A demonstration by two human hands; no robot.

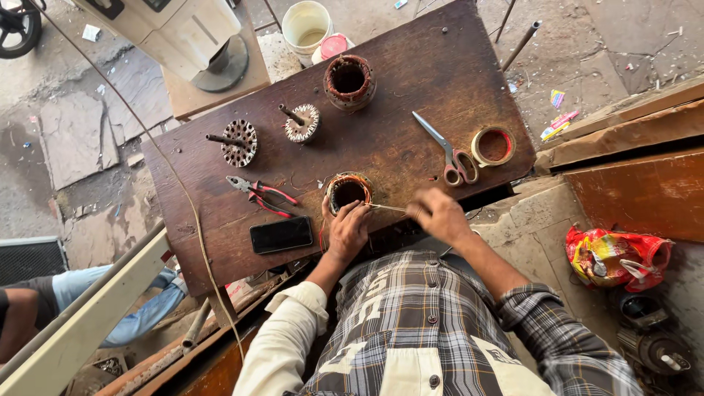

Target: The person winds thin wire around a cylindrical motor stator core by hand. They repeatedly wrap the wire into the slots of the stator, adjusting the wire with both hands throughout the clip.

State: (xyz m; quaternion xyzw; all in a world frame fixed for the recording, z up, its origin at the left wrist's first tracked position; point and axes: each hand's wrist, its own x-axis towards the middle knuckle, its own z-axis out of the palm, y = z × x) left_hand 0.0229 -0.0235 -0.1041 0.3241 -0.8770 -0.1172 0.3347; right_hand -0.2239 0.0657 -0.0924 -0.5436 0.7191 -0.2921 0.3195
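A small copper-wound motor stator (347, 191) stands on the dark wooden table (411, 95) near its front edge. My left hand (346, 231) grips its near side and steadies it. My right hand (440, 215) pinches a thin strip or stick (389, 208) whose tip reaches the stator's rim. A second, larger wound stator (349, 81) stands further back.
Two rotors with shafts (238, 142) (301, 122), red-handled pliers (262, 194), a black phone (281, 235), scissors (449, 155) and a tape roll (493, 145) lie on the table. A white bucket (306, 28) stands behind. Another person's legs (88, 304) are at the left.
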